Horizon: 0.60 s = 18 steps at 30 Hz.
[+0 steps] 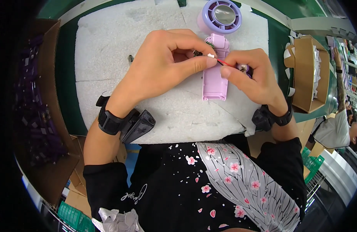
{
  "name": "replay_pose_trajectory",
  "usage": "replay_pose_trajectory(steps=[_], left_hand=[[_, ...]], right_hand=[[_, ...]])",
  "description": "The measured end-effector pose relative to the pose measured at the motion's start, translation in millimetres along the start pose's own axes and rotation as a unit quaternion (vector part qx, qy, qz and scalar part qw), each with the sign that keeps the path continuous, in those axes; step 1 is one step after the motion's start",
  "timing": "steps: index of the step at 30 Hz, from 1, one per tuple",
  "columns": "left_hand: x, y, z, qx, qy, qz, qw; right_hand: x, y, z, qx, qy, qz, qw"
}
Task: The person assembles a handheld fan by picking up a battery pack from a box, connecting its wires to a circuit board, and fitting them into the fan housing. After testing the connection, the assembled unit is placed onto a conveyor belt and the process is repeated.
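Observation:
My left hand (163, 63) is closed in a pinch, thumb and forefinger on a small white wire connector (211, 55). Just behind those fingertips shows a dark bit of circuit board (198, 53), mostly hidden. Red and black wires (223, 62) run from the connector to my right hand (252, 75), whose thumb and forefinger close on them. A small part with metal and purple surfaces (244, 69) shows at its curled fingers. Beneath both hands lies an open pink plastic handle shell (215, 85). It reaches up to a round purple fan head (221, 17).
A white foam sheet (105, 65) covers the green bench (66, 77). To the left stands a large carton (62, 135) of purple wrapped pieces. At the right is a cardboard box (302, 73) with white pieces. Another person (337, 129) is at far right.

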State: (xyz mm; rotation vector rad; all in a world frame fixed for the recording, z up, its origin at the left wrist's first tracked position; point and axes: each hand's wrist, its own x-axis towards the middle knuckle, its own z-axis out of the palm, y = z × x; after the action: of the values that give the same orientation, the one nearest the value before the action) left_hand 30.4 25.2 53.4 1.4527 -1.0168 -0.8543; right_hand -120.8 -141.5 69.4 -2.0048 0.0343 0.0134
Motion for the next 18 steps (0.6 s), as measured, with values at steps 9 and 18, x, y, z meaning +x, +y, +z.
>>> replay_pose_trajectory(steps=[9, 18], left_hand=[[-1, 3, 1, -0.061, -0.006, -0.094, 0.994], [0, 3, -7, -0.093, -0.043, -0.098, 0.990]], right_hand=[[2, 2, 13, -0.125, 0.191, -0.080, 0.970], [1, 4, 1, -0.091, 0.151, -0.081, 0.981]])
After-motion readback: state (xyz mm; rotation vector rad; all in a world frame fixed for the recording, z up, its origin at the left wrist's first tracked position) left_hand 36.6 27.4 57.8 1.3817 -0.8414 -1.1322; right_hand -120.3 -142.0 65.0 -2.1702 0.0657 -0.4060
